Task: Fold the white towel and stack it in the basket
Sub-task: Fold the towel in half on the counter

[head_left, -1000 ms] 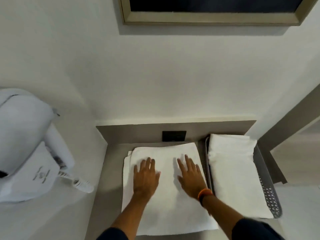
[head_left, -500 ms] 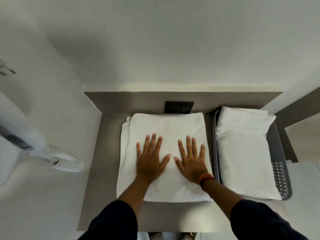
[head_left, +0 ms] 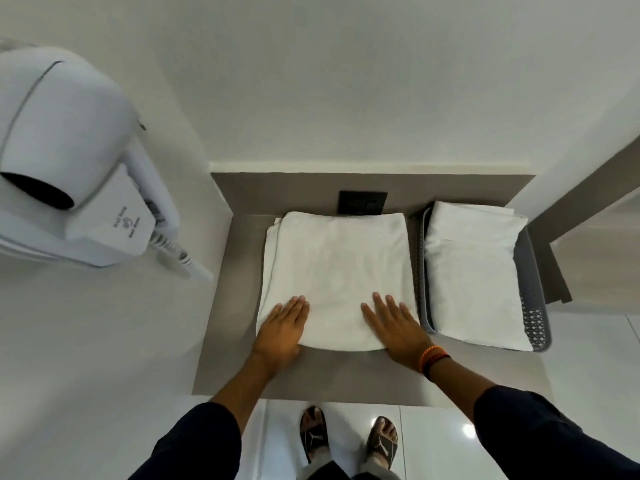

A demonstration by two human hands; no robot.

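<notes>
both hands slid back from towel middle to near edge; left hand [head_left: 283, 329] and right hand [head_left: 398, 327] lay flat, fingers spread, gripping nothing, on white towel [head_left: 337, 268]; basket [head_left: 535, 306] just beside, holding folded towels [head_left: 474, 271].

Inventory by count, head view.

We count two folded white towels: one towel on the counter [head_left: 337, 271] at centre frame, one towel in the basket [head_left: 474, 271] at right. We record one grey basket [head_left: 535, 306], one wall-mounted hair dryer [head_left: 69, 161] at upper left, one black wall socket [head_left: 362, 201], two hands, the left hand [head_left: 282, 327] and right hand [head_left: 396, 323], and two sandals [head_left: 313, 434] at the bottom edge.
</notes>
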